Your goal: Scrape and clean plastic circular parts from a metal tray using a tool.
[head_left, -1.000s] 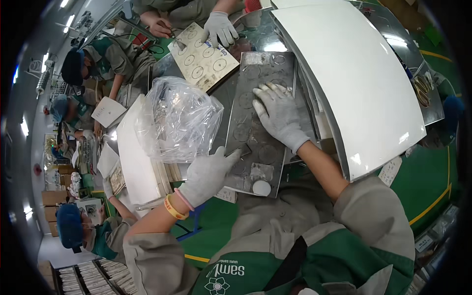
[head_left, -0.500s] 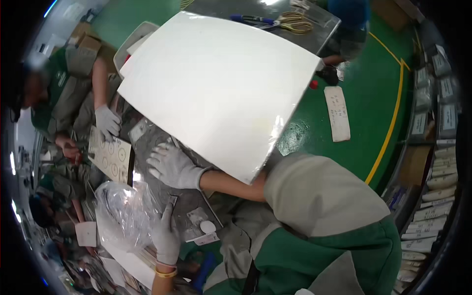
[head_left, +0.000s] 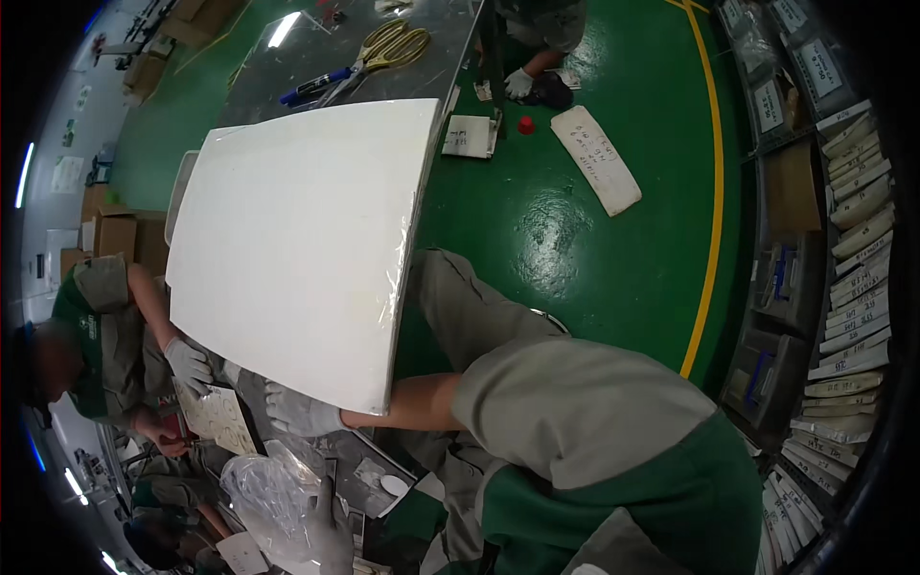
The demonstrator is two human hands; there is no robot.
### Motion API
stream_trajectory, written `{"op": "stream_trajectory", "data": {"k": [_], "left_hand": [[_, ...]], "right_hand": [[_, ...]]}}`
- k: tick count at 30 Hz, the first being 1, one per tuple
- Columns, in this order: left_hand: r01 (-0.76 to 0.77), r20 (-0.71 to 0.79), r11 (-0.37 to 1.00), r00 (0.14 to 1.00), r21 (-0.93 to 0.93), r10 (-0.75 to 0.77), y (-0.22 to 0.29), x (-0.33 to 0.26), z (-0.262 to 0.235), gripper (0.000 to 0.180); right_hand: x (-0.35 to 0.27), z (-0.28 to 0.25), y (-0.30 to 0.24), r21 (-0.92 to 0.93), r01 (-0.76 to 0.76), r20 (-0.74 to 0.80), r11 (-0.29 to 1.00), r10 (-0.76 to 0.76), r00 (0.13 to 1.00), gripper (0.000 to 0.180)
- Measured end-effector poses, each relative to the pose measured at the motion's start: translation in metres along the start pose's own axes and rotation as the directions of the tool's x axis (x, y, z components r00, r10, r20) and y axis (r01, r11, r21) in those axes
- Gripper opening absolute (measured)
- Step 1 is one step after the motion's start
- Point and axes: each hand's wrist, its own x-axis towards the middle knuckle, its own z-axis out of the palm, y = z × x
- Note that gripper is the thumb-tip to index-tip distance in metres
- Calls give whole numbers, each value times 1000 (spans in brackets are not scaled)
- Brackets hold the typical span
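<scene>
My right hand, in a pale glove, lies flat on the grey tabletop with its fingers stretched out. The near corner of a large white board with a clear film edge overlaps my right forearm. Lower down, my gloved left hand is closed beside a crumpled clear plastic bag. A small dark strip stands out at its fingertips; its kind is unclear, and so is whether the bag is gripped too. To the right of that hand lies a white round piece on the tabletop.
Gold-handled scissors and a blue marker lie beyond the board. At left, a co-worker's gloved hand is at a cream panel with drawn circles. Another person crouches at the top. A marked cream slab lies on the green floor; shelves stand at right.
My view has turned, so the board and table appear shifted left and down, and more floor shows at right. Both hands keep about the same places on the table.
</scene>
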Motion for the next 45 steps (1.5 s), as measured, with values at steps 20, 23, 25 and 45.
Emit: {"op": "stream_trajectory", "data": {"k": [20,23,25,45], "left_hand": [[83,-200,756,941,-649,-274,25,33,36,39],[85,-185,556,892,-827,-412,32,51,43,41],[68,-234,585,874,-808,-426,23,39,48,39],[147,-33,984,989,104,-145,30,13,8,57]], "right_hand": [[3,-18,-5,-194,5,216,981,38,976,34],[20,-40,-23,-157,-79,348,984,130,928,36],[20,-46,-23,-134,-92,327,987,132,936,36],[35,-59,-13,-254,166,176,953,-123,977,21]]}}
